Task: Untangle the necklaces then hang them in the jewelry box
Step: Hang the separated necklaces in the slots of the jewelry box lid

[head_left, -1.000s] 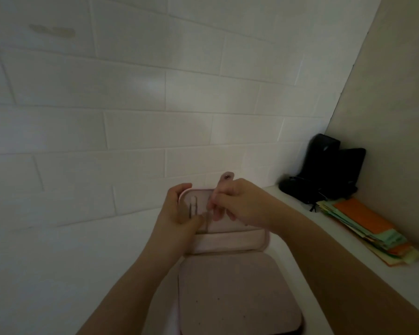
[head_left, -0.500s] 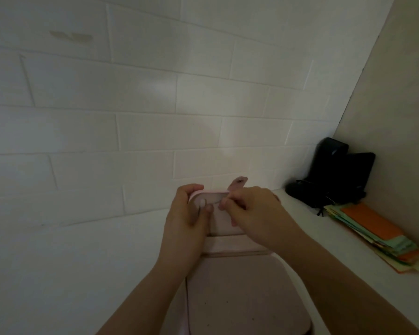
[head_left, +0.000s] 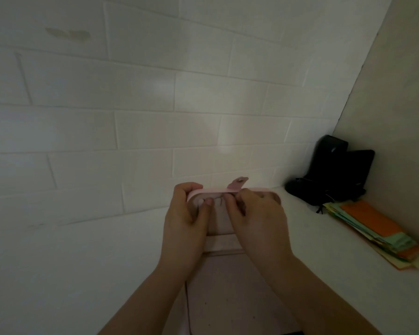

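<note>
A pink jewelry box lies open on the white counter, its lid standing upright toward the wall with a snap tab on top. My left hand grips the lid's upper left corner, fingers over the rim, thumb inside. My right hand pinches a thin necklace chain against the inside top of the lid. The chain hangs down a short way between my two thumbs. The rest of the necklace is hidden behind my hands.
A white brick wall stands just behind the box. Black objects sit in the right corner against a beige side wall. A stack of coloured papers lies on the counter at the right.
The view has shifted so the box sits more to the right. My hands have moved up to the lid's top edge, and the chain is now stretched between them there.
</note>
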`<state>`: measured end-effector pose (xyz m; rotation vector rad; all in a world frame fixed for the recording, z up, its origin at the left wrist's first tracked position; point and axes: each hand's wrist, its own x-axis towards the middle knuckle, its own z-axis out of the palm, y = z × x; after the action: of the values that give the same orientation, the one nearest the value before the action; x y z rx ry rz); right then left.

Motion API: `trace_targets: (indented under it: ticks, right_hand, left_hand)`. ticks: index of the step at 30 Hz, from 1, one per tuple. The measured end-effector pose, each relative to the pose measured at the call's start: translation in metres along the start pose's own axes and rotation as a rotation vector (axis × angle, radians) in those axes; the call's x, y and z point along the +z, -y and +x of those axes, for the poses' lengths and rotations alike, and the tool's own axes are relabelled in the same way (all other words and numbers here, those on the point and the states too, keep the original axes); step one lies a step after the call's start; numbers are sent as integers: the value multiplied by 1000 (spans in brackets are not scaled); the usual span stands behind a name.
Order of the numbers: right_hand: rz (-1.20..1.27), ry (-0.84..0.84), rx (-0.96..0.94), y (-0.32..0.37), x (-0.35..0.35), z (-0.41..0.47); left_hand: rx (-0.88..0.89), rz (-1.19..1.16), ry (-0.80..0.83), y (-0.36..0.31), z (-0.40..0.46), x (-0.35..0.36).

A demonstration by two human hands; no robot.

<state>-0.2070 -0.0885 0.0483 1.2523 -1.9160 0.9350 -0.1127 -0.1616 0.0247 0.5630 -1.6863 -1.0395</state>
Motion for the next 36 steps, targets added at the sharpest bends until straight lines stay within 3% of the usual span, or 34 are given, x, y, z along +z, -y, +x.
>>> trace_targets:
  ticks: [2,7,11,15,18,25,36]
  right_hand:
    - [8,72,37,-1,-2,1]
    - [75,434,213,-8,-4,2]
    - [256,629,332,-18,-12,1]
    - [390,847,326,-29,-28,2]
    - [447,864,344,-28,-29,6]
    - [667,729,473,-9,-16,29]
    - [575,746,496,-4,-3,25]
  left_hand:
    - [-4,3,2,2,1,0]
    - [-16,13,39,6,3,-2]
    - [-8,-3,90,9,4,-4]
    - [-14,10,198,18,8,-9]
    - [-34,18,253,23,10,-11]
    - [-46,90,362,30,12,-16]
    - [-10,37,425,24,13,-21]
